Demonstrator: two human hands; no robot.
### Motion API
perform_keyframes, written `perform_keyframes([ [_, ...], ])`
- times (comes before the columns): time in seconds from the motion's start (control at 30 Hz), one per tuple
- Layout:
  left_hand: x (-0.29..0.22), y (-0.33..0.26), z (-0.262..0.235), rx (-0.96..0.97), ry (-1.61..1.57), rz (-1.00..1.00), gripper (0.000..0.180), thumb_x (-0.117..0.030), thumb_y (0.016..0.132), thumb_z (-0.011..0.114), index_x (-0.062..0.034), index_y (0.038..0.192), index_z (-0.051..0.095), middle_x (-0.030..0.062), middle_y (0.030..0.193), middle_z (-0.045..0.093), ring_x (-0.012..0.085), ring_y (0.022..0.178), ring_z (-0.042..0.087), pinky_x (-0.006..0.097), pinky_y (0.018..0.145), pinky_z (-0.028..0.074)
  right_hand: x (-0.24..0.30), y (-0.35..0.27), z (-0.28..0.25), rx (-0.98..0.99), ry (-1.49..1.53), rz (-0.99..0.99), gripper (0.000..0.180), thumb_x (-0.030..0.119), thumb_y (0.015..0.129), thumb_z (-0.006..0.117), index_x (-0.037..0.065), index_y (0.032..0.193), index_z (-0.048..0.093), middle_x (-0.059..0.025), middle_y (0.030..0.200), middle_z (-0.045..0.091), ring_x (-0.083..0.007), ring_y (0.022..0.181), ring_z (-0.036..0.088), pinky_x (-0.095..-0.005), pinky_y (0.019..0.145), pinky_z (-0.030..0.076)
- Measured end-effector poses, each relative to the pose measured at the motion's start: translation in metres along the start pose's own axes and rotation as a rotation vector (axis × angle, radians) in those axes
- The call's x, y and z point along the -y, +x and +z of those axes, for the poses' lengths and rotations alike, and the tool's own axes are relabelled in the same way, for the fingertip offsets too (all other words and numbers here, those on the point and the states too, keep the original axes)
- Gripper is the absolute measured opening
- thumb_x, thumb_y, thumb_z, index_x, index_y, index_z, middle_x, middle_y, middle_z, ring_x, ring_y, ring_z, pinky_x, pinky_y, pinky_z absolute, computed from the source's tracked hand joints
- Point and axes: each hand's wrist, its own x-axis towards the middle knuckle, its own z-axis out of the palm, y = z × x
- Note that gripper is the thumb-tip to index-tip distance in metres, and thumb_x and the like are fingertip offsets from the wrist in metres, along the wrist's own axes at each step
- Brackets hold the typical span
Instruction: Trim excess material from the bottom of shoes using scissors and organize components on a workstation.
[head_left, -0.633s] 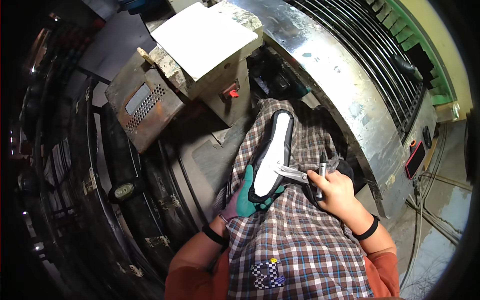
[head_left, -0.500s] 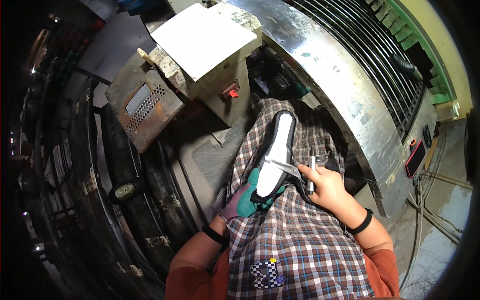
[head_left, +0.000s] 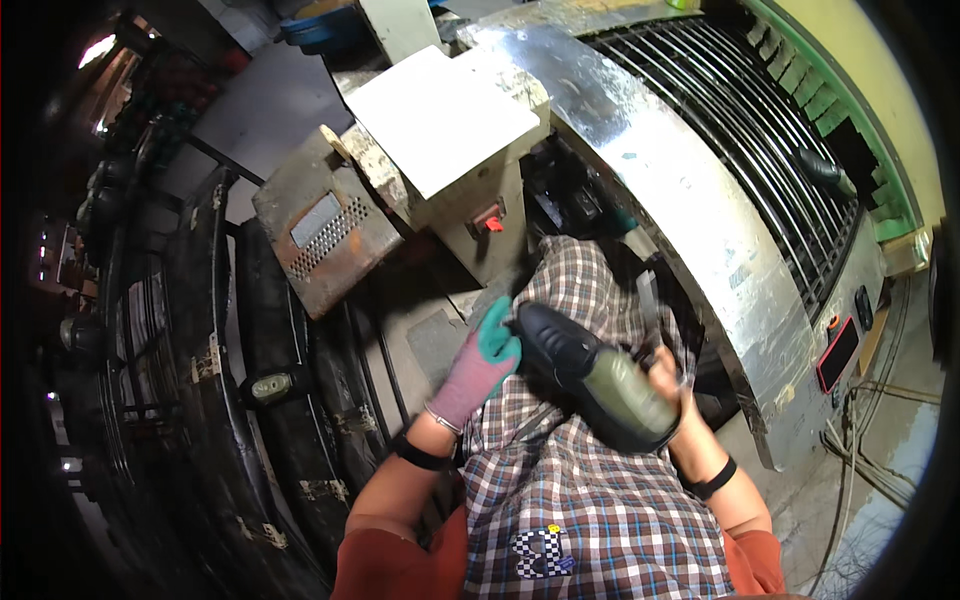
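Just turned the shoe (head_left: 585, 366) over above the apron (head_left: 600, 510), hiding its white face and pausing scissor work there; gripping olive end (head_left: 628, 390) and scissors (head_left: 648, 297) in right hand (head_left: 668, 386), left hand (head_left: 489, 358) loosely open by black end (head_left: 548, 335).

At upper right, on the rod grating (head_left: 740, 130) of a metal bench (head_left: 690, 200), a dark shoe (head_left: 822, 170); at upper centre, on a worn machine cabinet (head_left: 460, 235), a flat white sheet (head_left: 440, 120)
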Motion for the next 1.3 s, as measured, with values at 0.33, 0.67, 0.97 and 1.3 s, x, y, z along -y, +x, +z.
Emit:
perform_keyframes([
  [0.33,0.020,-0.047,0.060,0.079,-0.599,-0.135,0.052,-0.021,0.093,0.061,-0.0011,0.137,0.040,0.0059,0.129,0.054,0.0130,0.119,0.052,0.028,0.099,0.044,-0.025,-0.015,0.040,0.405,-0.677,-0.428,0.053,0.015,0.083,0.073,0.009,0.127,0.045,0.0017,0.084,0.055,-0.0060,0.063,0.049,-0.0206,0.054,0.039],
  [0.67,-0.065,-0.114,-0.037,-0.401,-0.645,0.349,0.043,-0.009,0.083,0.064,-0.0024,0.124,0.052,0.0063,0.108,0.061,0.0165,0.100,0.062,0.028,0.088,0.050,-0.026,0.000,0.039,0.444,-0.566,-0.379,0.052,0.015,0.084,0.070,0.007,0.126,0.041,0.0011,0.071,0.052,-0.0057,0.049,0.045,-0.0202,0.044,0.037],
  [0.97,-0.272,-0.126,-0.224,-1.201,-0.360,1.147,0.070,-0.004,0.076,0.073,-0.0011,0.136,0.037,0.0128,0.122,0.055,0.0202,0.108,0.057,0.033,0.094,0.045,-0.031,-0.016,0.040,0.297,-0.910,-0.629,0.048,0.015,0.077,0.075,0.001,0.117,0.052,-0.0066,0.097,0.056,-0.0141,0.088,0.054,-0.0286,0.083,0.044],
  [1.3,-0.329,-0.111,-0.394,-2.200,0.376,0.525,0.037,-0.029,0.076,0.065,0.0003,0.099,0.063,0.0221,0.096,0.066,0.0398,0.092,0.063,0.047,0.081,0.050,-0.036,-0.030,0.047,0.185,-0.904,-0.656,0.050,0.021,0.074,0.078,0.004,0.115,0.055,-0.0062,0.092,0.060,-0.0152,0.086,0.057,-0.0292,0.081,0.046],
])
